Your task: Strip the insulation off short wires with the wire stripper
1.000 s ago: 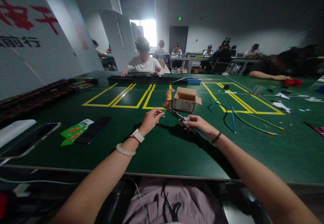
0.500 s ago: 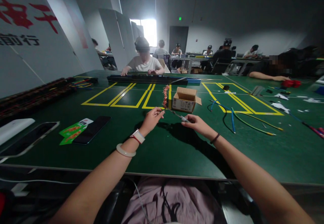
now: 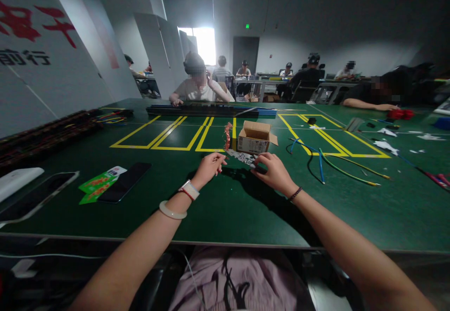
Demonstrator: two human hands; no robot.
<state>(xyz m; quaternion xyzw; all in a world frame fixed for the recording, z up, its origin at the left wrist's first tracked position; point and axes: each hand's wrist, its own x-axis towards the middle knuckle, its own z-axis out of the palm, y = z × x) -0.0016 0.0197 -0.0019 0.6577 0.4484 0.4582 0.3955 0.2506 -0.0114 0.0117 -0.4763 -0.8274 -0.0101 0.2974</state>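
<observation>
A thin whitish strip with dark markings (image 3: pixel 240 156) spans the gap between my hands, its patterned face showing. My right hand (image 3: pixel 273 173) is closed on the strip's right end. The fingers of my left hand (image 3: pixel 212 166) are pinched together beside the strip's left end; what they hold, if anything, is too small to make out. Just beyond the strip's left end is a bundle of bare copper wire (image 3: pixel 228 136). An open cardboard box (image 3: pixel 253 144) sits right behind the strip, its flaps up.
Blue and green-yellow cables (image 3: pixel 346 173) lie to the right. A dark phone (image 3: pixel 124 182) rests on green packets (image 3: pixel 94 187) at left, near another device (image 3: pixel 35 196). Yellow tape lines mark the green table (image 3: pixel 211 217). Across it sits a person (image 3: pixel 200 86) behind dark bars (image 3: pixel 211 110).
The strip, narrow and twisted before, now shows its broad spotted face. My hands stay at nearly the same place. The person opposite has raised one hand to the head.
</observation>
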